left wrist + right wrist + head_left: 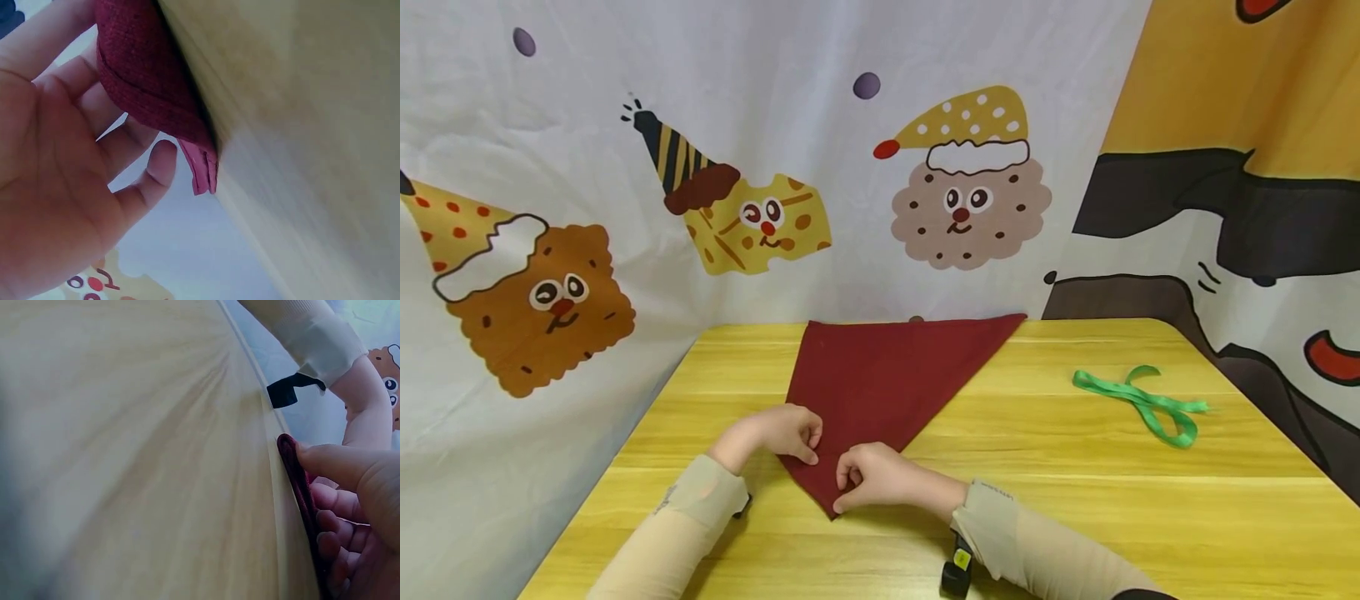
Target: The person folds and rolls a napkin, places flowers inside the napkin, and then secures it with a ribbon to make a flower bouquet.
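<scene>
A dark red cloth (880, 375), folded with a pointed corner towards the front, lies on the wooden table. My left hand (788, 432) rests at its left edge, fingers loosely bent. In the left wrist view the cloth (144, 75) bulges up beside those fingers, and the thumb stands apart from it. Near the front corner, my right hand (880, 477) touches the cloth with thumb and bent fingers. The right wrist view shows the thumb tip at the folded edge of the cloth (294, 462), with the other fingertips along its surface.
A loosely looped green ribbon (1150, 404) lies on the right side of the table (1037, 467). Behind the table hangs a white curtain (775, 67) printed with cartoon biscuits and cheese. Black wrist devices (957, 571) sit under the sleeves.
</scene>
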### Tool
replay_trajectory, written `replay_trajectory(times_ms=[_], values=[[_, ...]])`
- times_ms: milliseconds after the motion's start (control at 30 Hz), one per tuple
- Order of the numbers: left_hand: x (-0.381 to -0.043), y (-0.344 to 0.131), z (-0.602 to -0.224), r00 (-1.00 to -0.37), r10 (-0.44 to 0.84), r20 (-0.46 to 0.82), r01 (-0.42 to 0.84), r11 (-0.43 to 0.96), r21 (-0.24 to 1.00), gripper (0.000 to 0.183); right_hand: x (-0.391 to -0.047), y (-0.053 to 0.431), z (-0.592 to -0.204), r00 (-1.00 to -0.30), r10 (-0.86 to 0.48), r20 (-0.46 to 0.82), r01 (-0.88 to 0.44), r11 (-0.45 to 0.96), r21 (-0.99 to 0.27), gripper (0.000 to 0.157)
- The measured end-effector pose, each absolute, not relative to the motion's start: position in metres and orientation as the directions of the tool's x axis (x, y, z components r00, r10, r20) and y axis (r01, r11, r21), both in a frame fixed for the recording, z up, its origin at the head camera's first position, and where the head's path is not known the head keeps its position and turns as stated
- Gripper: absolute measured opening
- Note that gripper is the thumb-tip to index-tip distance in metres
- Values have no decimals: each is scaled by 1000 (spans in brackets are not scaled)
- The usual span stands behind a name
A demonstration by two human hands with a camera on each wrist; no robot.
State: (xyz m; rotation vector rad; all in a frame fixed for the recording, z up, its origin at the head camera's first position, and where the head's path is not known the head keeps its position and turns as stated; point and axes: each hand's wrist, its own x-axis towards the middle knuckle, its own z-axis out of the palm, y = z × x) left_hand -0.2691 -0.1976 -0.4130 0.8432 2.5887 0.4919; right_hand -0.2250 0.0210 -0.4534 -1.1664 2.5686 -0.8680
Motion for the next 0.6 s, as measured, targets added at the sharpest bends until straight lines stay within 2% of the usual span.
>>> replay_trajectory(times_ms=[133,300,500,600], values=[[-261,-199,-413,-755,633,-167,538,746,392,23,-224,19,-455,-664,-744,72,-628,504,-593,21],[-245,-203,-407,-701,710,-68,639,667,383,20,-225,20,-456,-665,-743,81,-619,487,-616,20],[-230,-210,-404,-613,781,-120,634,576,516,20,-229,24,-456,-662,-746,73,-601,471,-645,17],[-226,-212,-406,-588,797,-135,630,556,542,23,-230,24,-457,-657,-751,70,-600,465,-651,15]])
